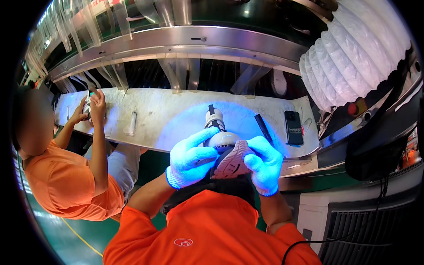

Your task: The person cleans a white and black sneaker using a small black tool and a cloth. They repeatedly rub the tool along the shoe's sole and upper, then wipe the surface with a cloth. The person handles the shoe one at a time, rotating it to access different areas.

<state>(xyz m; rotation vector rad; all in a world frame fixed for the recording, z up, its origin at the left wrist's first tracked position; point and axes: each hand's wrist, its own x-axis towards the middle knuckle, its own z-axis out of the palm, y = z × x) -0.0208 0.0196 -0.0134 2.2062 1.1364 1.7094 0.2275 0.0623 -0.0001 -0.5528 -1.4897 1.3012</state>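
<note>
Both my hands wear white knitted gloves that glow blue under the light. My left hand [191,158] is closed around the left side of a pale grey shoe upper [221,138], held over the table's front edge with its toe toward me. A dark strap or tab sticks up at the upper's far end. My right hand [265,164] grips the right edge of a shoe sole [231,162], pinkish in this light, tilted against the near end of the upper. Whether the sole's toe is joined to the upper I cannot tell. Some fingertips are hidden behind the parts.
On the pale worktable [154,115] lie a dark pen-like tool [264,128], a black phone [293,128] and a small clear tube [133,123]. A co-worker in orange [66,181] handles a shoe at left. Behind runs a metal conveyor frame [168,39]; a white ribbed duct [349,57] hangs at right.
</note>
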